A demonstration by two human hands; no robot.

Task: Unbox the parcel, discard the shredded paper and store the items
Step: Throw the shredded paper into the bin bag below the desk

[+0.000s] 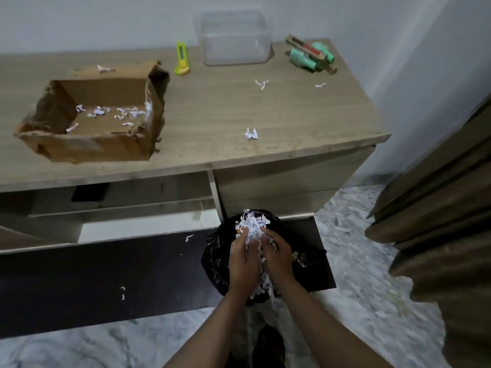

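White shredded paper [253, 229], one bundle — pressed between left hand [243, 257] and right hand [279, 257], both in a closed grip on it from either side, over the mouth of a black bin bag [215, 258] on the floor below the desk [265, 112]; the bundle's long axis runs away from the camera, its far end fanned out past the fingertips, loose strands trailing down between the wrists; the middle of the bundle is hidden by the fingers; the bag's near rim is hidden behind the forearms, and its contents cannot be made out.

Cardboard box [90, 120], open, torn at the rims, on the left of the desk; a few paper scraps lie on its floor; its long axis runs left to right.

Yellow-green box cutter [181, 59], flat on the desk behind the box, pointing toward the wall.

Clear plastic container [235, 38], upright against the wall, beside the cutter; faint against the white wall.

Green fittings [309, 58] with a long narrow packet across them, at the desk's far right corner; blurred, kind not legible.

Loose scraps [251, 134] — scattered on the desk top.

Brown curtain [438, 208], cut off at the right edge.
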